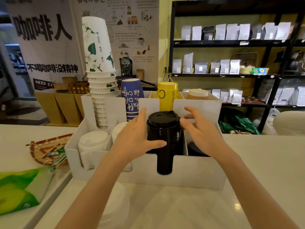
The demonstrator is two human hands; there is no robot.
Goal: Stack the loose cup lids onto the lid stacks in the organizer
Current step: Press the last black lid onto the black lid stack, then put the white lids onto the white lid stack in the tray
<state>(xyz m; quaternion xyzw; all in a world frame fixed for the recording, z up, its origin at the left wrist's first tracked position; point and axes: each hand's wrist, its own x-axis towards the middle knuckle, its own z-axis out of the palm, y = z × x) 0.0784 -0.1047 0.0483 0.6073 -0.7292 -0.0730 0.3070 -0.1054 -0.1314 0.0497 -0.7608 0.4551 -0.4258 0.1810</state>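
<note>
A white organizer stands on the counter. A tall stack of black lids rises from its middle front slot. My left hand wraps the stack's left side, thumb across its front. To the right of the stack, my right hand has its fingers spread, the fingertips at the stack's upper edge. White lid stacks fill the left slot, and another white stack is partly hidden behind my left hand. More black lids lie low in the right slot.
Upside-down cup stacks fill the organizer's back row: floral white, blue, yellow, brown. A woven tray and a green packet lie at the left. Blurred white lids sit on the counter beneath my left arm. Black shelves stand at the right.
</note>
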